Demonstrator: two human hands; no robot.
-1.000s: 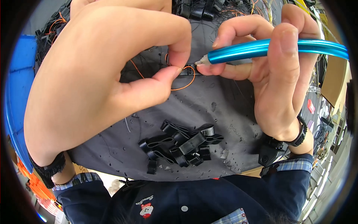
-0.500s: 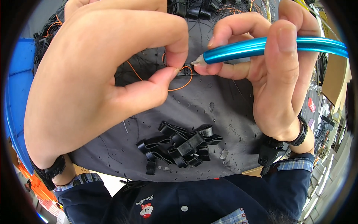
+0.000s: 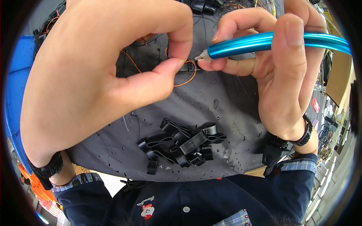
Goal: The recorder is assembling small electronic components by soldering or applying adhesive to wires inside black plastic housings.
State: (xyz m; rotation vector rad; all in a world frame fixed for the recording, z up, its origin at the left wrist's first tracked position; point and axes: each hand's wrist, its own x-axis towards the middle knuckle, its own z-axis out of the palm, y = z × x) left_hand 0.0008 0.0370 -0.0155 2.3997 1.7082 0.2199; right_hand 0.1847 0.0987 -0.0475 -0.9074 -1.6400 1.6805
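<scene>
My left hand (image 3: 90,71) is closed, thumb and index pinched on a thin orange thread (image 3: 195,75) that loops out beside the fingertips. Just under the pinch lies a short black strip (image 3: 189,67), partly covered by my fingers. My right hand (image 3: 281,79) grips a slim, shiny blue tool (image 3: 245,44) with a pale tip; its exact kind is not clear. That tip sits close to the strip's right end, near the left fingertips; whether it touches cannot be made out. Nearer me rests a loose pile of folded black bands (image 3: 184,145).
Dark grey cloth (image 3: 226,109) covers the work surface, with small dark scraps on it. More black pieces (image 3: 203,6) and tangled threads lie at the far side. A blue bin (image 3: 19,83) stands at left, and a cardboard piece (image 3: 337,75) at right.
Both hands and the blue tool appear slightly higher in the picture. The pinch on the thread and the grip on the tool stay the same.
</scene>
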